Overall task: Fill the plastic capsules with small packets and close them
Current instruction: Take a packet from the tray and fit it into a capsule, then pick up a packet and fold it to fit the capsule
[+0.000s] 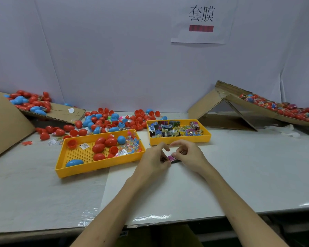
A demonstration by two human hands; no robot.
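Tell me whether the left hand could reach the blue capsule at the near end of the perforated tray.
Likely yes: the blue capsule lies uncovered, but the left hand grips a packet.

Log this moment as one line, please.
left hand: pinches packet | right hand: pinches same packet | place: above table
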